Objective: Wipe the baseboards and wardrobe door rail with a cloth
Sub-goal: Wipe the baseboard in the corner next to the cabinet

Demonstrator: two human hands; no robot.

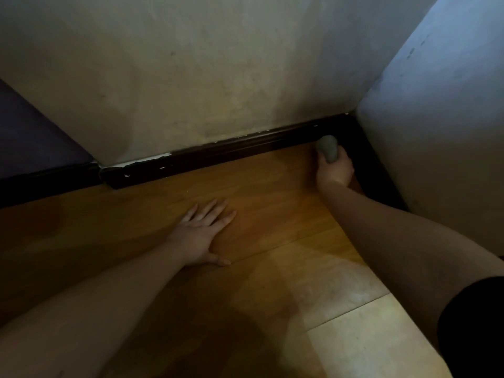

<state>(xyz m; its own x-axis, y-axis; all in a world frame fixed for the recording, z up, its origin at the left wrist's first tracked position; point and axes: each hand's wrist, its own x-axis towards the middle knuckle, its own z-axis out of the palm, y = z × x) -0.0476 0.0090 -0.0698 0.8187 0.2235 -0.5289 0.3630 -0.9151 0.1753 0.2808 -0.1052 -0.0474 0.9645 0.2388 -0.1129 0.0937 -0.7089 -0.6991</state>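
Observation:
A dark brown baseboard [218,152] runs along the foot of the pale wall and turns at the right corner into a second stretch [381,175]. My right hand [334,170] grips a bunched grey cloth [327,148] close to that corner, with the cloth's tip at the baseboard. My left hand [203,234] rests flat on the wooden floor, fingers spread, well short of the baseboard. The baseboard's top edge shows chipped white paint near its left end.
The wooden floor [272,186] fills the middle; pale tile [368,336] begins at the lower right. A bluish wall [436,118] closes the right side. A dark purple panel [30,140] stands at the far left above more baseboard.

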